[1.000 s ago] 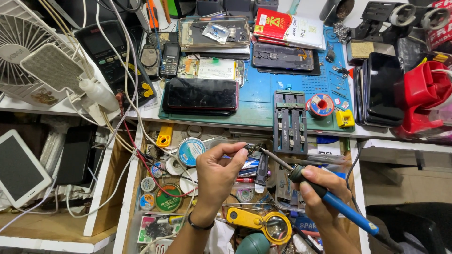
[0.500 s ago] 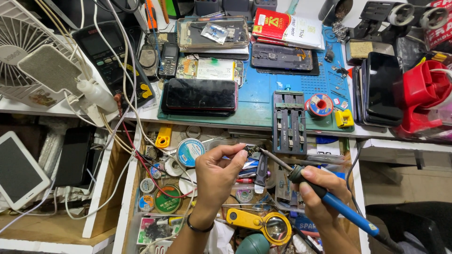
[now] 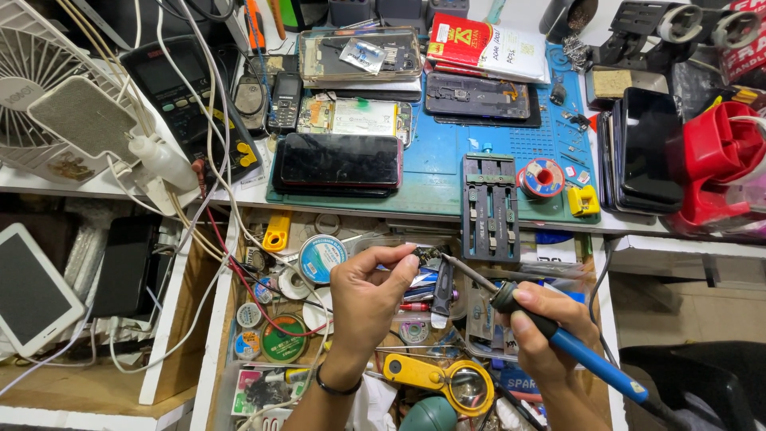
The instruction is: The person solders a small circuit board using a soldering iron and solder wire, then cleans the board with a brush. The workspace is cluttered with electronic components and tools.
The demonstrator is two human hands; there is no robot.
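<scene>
Barely anything has shifted since a second ago: both hands hang over the open, cluttered drawer (image 3: 239, 263) in the same pose. Left hand (image 3: 369, 297) has thumb and fingertips pinched tight on a tiny dark metal part (image 3: 428, 256), held up above the mess. Right hand (image 3: 541, 335) is wrapped snugly around a blue-handled soldering iron with a black grip (image 3: 558, 335), its thin metal tip touching that part from the right. Just below sits a yellow-framed magnifier (image 3: 447, 381). Up on the blue work mat (image 3: 447, 179) are a black phone (image 3: 339, 162), a grey metal board holder (image 3: 489, 209) and a red solder spool (image 3: 541, 177).
</scene>
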